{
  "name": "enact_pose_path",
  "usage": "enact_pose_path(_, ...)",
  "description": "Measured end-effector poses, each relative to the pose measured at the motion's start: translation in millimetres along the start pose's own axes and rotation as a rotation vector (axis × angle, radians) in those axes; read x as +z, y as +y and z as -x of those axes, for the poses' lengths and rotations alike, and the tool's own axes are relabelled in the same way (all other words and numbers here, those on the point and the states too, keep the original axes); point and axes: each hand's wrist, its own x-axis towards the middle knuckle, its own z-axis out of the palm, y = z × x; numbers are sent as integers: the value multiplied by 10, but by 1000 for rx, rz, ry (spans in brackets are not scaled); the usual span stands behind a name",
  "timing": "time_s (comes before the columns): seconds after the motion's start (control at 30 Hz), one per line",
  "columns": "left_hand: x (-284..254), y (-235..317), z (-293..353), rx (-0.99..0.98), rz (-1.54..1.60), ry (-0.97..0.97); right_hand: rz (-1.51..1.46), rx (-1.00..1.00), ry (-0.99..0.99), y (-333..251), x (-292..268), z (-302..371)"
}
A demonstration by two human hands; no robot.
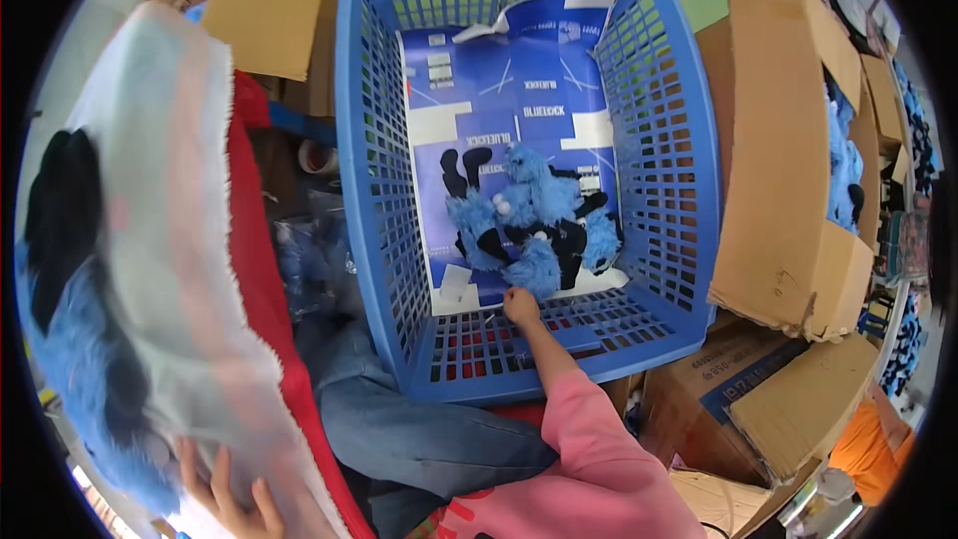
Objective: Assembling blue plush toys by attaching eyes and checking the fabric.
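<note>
In the big blue plastic basket (pixel 356 140), several fluffy blue plush toys (pixel 534 185) with black limbs lie in a loose heap. My right hand (pixel 521 307) reaches in over the near rim, its fingers curled closed against the lower edge of the nearest plush toy (pixel 536 271). What those fingers hold, if anything, is hidden. On the left, my left hand (pixel 232 499) rests on white cloth (pixel 185 240) with its fingers spread. Beside it lies another blue plush toy (pixel 85 359) with long black parts.
Printed blue-and-white sheeting (pixel 499 105) lines the basket floor. To the right stands an open cardboard box (pixel 773 150) holding more blue plush; another carton (pixel 718 379) sits below it. Red cloth (pixel 264 269) hangs along the white cloth's edge. A tape roll (pixel 317 157) lies beside the basket.
</note>
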Motion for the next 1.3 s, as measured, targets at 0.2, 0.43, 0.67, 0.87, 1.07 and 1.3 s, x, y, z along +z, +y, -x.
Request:
enact_pose_path(0.2, 345, -418, 42, 252, 187, 258, 112, 180, -150, -49, 188, -538)
enact_pose_path(0.43, 53, 15, -190, 222, -145, -93, 403, 142, -108, 1, 208, -845)
enact_pose_path(0.67, 224, -189, -383, 771, -272, 75, 625, 237, -395, -77, 308, -782)
enact_pose_path(0.87, 38, 5, -144, 164, -149, -149, 351, 240, 6, 101, 123, -415)
enact_pose_path(1.07, 28, 35, -141, 155, -80, 1, 55, 255, 25, -181, -501, -16)
enact_pose_path(1.3, 49, 3, 9, 88, 202, 105, -320, 47, -116, -624, -1237, 459)
